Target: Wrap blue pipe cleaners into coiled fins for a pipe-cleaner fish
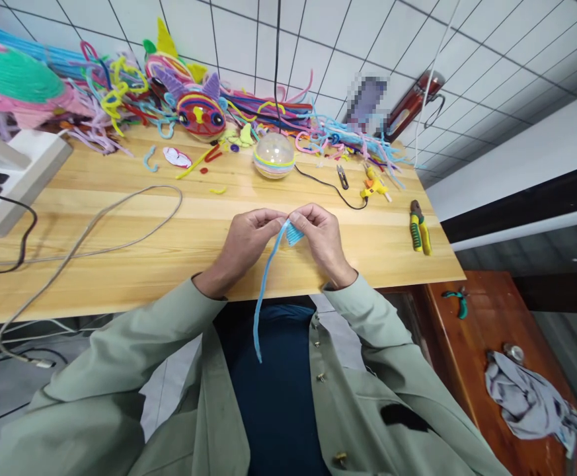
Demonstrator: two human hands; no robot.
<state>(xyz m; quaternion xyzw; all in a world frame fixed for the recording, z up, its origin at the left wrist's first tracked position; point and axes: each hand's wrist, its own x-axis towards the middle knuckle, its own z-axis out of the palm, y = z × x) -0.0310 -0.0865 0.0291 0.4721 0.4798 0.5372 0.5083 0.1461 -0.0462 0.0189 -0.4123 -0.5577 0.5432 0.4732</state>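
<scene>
A light blue pipe cleaner [264, 284] hangs from my fingertips down past the table's front edge. Its upper end joins a small folded, ribbed blue piece [295, 235] between my hands. My left hand [251, 241] pinches the strip near the top with thumb and forefinger. On the other side, my right hand [320, 238] pinches the ribbed piece, its fingertips nearly touching those of my left hand. Behind them on the wooden table [209, 231] sits a clear ball [274, 157] with yellow, pink and blue bands around it.
A yellow glue gun [375, 185], small snips [342, 177] and pliers [420, 228] lie at the right. Pipe cleaners and a red decorated ball [201, 116] line the back. A cable [90, 228] and a power strip [15, 185] are at the left.
</scene>
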